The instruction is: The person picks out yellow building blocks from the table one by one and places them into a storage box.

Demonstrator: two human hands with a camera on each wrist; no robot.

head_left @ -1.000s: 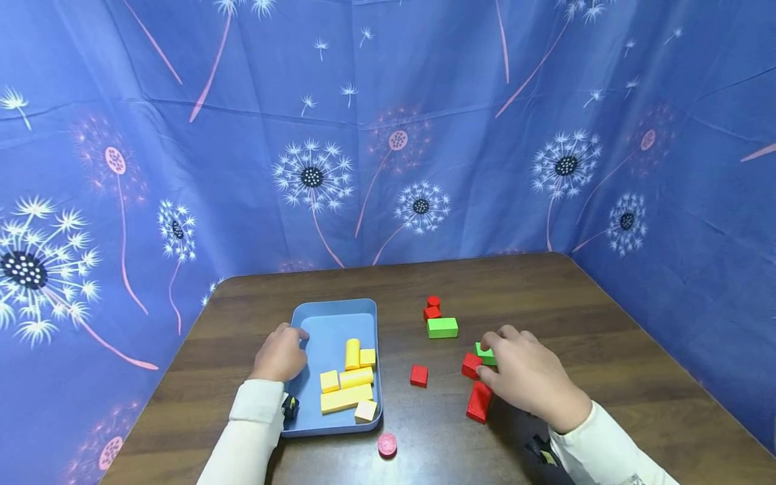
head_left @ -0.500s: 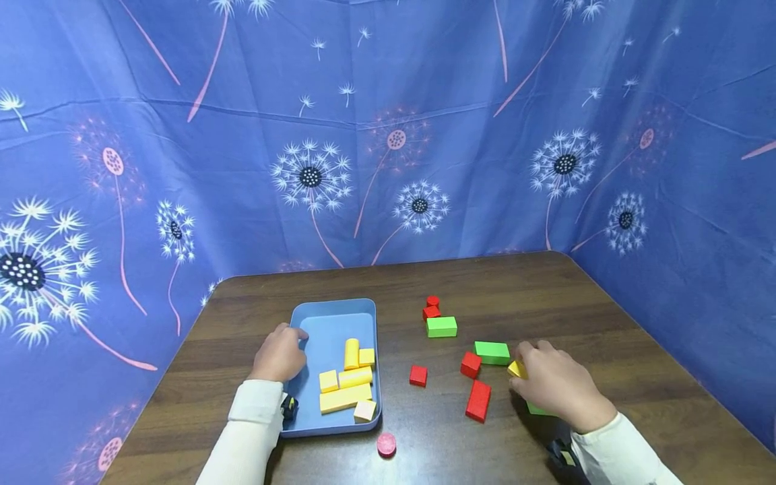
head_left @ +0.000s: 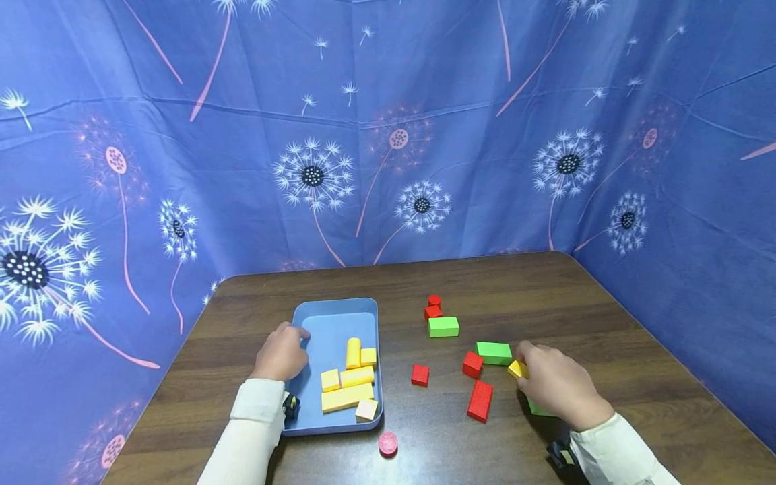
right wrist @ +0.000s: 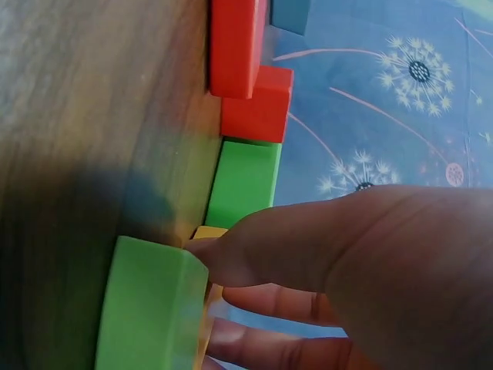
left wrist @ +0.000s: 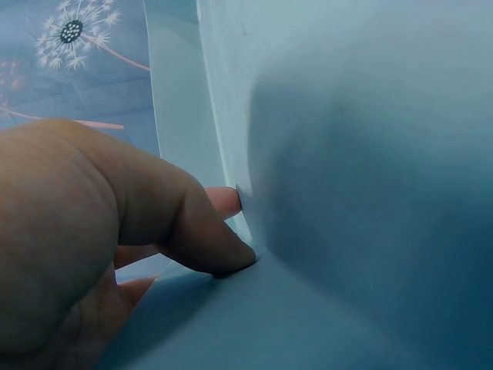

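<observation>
My left hand (head_left: 280,353) grips the left rim of a blue tray (head_left: 312,311). In the left wrist view its thumb lies inside the tray wall, with other fingers showing beyond the rim. My right hand (head_left: 560,386) is at the right of the table, pinching a yellow block (head_left: 518,369) between thumb and fingers; most of that block is hidden. A green block (right wrist: 146,308) stands close by the right thumb, partly covered by the hand in the head view. Another green block (head_left: 494,353) lies just left of the fingertips, beside a red cube (head_left: 473,364).
Several yellow blocks, among them a long bar (head_left: 347,398), lie in the tray. On the wooden table (head_left: 273,286) are a red block (head_left: 480,401), a red cube (head_left: 419,375), a pinkish-red disc (head_left: 388,444), and a green block (head_left: 444,327) with red pieces behind it.
My right hand has moved right, from over the red blocks to the yellow block, uncovering the green block beside them. My left hand has stayed on the tray rim.
</observation>
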